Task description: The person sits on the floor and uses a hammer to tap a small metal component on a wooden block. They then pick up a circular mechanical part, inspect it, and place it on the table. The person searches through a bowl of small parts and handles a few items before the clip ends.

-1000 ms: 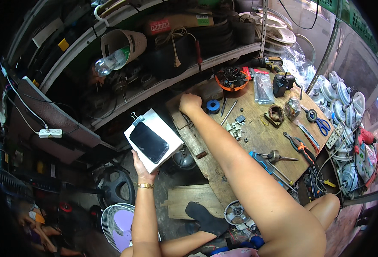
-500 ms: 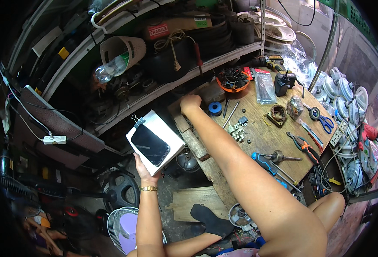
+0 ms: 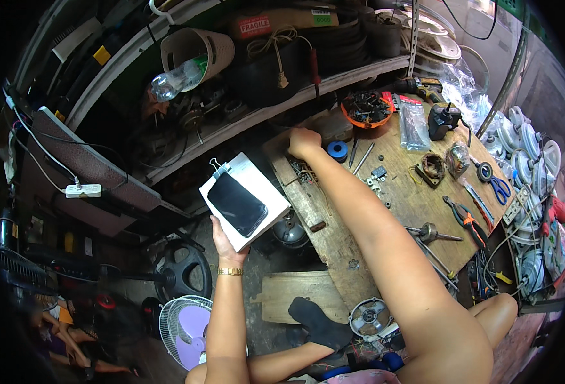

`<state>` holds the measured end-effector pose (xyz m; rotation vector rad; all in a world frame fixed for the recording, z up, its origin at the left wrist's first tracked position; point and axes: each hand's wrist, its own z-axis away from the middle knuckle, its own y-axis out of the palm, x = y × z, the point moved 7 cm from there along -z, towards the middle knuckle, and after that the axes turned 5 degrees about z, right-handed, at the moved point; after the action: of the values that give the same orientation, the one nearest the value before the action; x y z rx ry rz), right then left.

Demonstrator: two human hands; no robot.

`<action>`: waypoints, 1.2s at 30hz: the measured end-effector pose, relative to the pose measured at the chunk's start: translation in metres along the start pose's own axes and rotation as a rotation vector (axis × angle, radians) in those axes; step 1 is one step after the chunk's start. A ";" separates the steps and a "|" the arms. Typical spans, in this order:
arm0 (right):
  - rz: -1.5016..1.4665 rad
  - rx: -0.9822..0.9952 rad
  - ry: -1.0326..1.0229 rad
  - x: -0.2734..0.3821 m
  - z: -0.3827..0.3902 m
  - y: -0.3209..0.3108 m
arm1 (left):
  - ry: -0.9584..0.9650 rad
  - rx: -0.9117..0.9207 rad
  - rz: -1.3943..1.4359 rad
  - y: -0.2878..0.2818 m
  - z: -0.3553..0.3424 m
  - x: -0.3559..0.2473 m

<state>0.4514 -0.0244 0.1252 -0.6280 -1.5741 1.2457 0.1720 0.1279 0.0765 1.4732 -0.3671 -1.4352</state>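
Note:
My left hand (image 3: 226,246) is closed on the near edge of a thick white pad of paper (image 3: 266,185), held off the table's left side. A binder clip (image 3: 219,168) grips the pad's far end, and a black smartphone (image 3: 237,205) lies on top. My right arm stretches across the wooden worktable (image 3: 417,169). At the table's far left corner my right hand (image 3: 305,144) is curled closed, its fingertips hidden, so I cannot make out what it holds. Thin wires lie beside it, and a blue spool (image 3: 337,151) stands just to its right.
An orange bowl of small parts (image 3: 367,109), pliers (image 3: 467,221), blue scissors (image 3: 500,189) and a motor winding (image 3: 432,169) sit on the table. Behind runs a cluttered shelf (image 3: 353,77). A purple-bladed fan (image 3: 189,329) stands below my left arm. Another person (image 3: 64,333) is at lower left.
The whole view has shifted, so most things sit further right in the picture. My left hand still holds the pad, and my right hand remains curled at the table's corner.

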 end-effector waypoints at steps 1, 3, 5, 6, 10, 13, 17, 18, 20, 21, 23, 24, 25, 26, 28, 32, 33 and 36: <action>-0.072 -0.004 0.035 -0.002 0.002 -0.004 | -0.010 -0.003 -0.008 -0.001 -0.003 0.000; -0.205 -0.020 0.113 -0.018 0.003 -0.015 | -0.031 0.008 -0.034 0.007 -0.009 0.006; -0.344 -0.059 0.045 -0.021 0.015 -0.032 | -0.028 0.011 -0.082 0.011 -0.012 0.005; -0.382 -0.001 -0.008 -0.019 0.027 -0.039 | -0.024 0.018 -0.082 0.012 -0.014 0.002; -0.365 0.438 -0.410 -0.044 0.105 -0.029 | -0.056 0.066 -0.144 0.034 -0.042 0.013; -0.163 0.477 -0.419 -0.047 0.173 -0.036 | -0.147 0.125 -0.121 0.055 -0.061 0.028; -1.171 0.567 0.135 -0.068 0.147 0.000 | -0.157 0.119 -0.180 0.081 -0.080 0.054; -1.398 0.529 0.291 -0.068 0.149 -0.004 | -0.135 0.119 -0.176 0.088 -0.084 0.062; -1.550 0.471 0.320 -0.076 0.131 -0.005 | -0.108 0.084 -0.283 0.088 -0.100 0.069; -1.613 0.426 0.347 -0.074 0.129 -0.010 | -0.088 0.051 -0.363 0.081 -0.109 0.071; -1.428 0.315 0.208 -0.066 0.117 -0.016 | 0.087 0.009 -0.559 0.061 -0.139 0.058; -1.319 0.264 0.168 -0.070 0.111 -0.017 | 0.218 0.037 -0.774 0.071 -0.142 0.052; -1.212 0.218 0.125 -0.073 0.105 -0.019 | 0.278 0.039 -0.927 0.077 -0.143 0.055; -1.140 0.148 0.178 -0.101 0.100 -0.017 | 0.296 0.051 -1.067 0.102 -0.131 0.079; -1.071 0.125 0.225 -0.117 0.098 -0.015 | 0.361 -0.068 -1.515 0.126 -0.114 0.076; -0.765 0.044 0.077 -0.119 0.090 -0.022 | 0.337 -0.167 -1.628 0.128 -0.105 0.068; -0.670 0.018 0.051 -0.117 0.091 -0.025 | 0.350 -0.189 -1.601 0.129 -0.098 0.066; -0.543 -0.112 0.034 -0.120 0.103 -0.043 | 0.445 -0.217 -1.490 0.114 -0.078 0.054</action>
<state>0.4096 -0.1828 0.1214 -0.2562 -1.6486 0.7419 0.3010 0.0679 0.1198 1.8406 1.4046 -1.9826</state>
